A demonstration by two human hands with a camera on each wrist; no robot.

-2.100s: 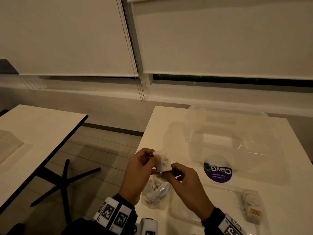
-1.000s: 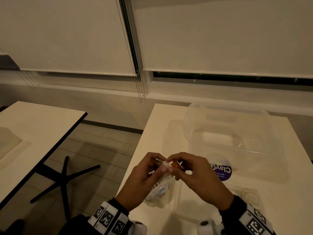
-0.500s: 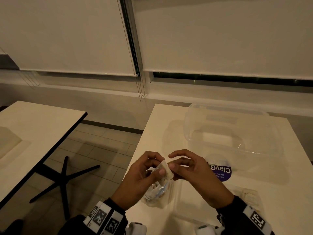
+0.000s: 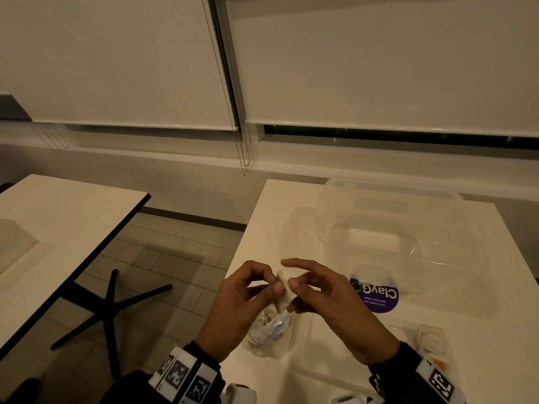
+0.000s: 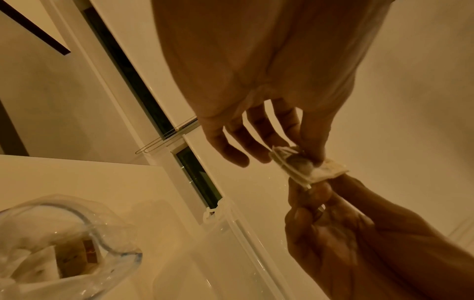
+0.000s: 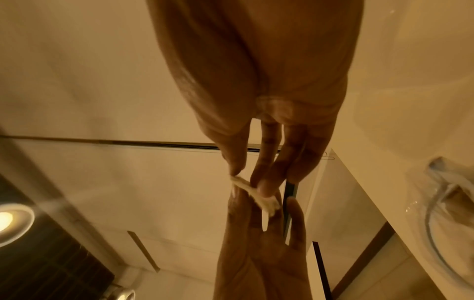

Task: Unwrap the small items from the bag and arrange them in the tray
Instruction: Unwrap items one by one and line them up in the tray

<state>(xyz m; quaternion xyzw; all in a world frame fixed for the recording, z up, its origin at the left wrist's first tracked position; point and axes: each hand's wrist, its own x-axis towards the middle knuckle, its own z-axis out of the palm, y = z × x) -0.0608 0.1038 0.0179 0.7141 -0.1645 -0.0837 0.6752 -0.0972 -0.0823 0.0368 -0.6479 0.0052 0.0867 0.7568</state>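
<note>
Both hands hold a small wrapped item (image 4: 284, 291) in the air above the table's near left corner. My left hand (image 4: 272, 282) pinches its left side between thumb and fingers. From the right, my right hand (image 4: 293, 287) pinches it too, index finger stretched out above. In the left wrist view the wrapped item (image 5: 305, 166) shows clear film and white paper around a dark lump. The right wrist view shows the wrapped item (image 6: 254, 192) edge-on. Beneath the hands lies the clear plastic bag (image 4: 269, 328) with more items. A shallow clear tray (image 4: 329, 371) sits to its right.
A large clear box (image 4: 393, 228) stands at the back of the white table (image 4: 268, 223), with a purple round sticker (image 4: 376, 295) in front of it. Small unwrapped pieces (image 4: 431, 342) lie at the tray's right end. A second table (image 4: 58, 228) stands left across a floor gap.
The hands stayed close together over the bag. The white wrapper, first held flat, now stands edge-on between the fingertips, and my right index finger has straightened.
</note>
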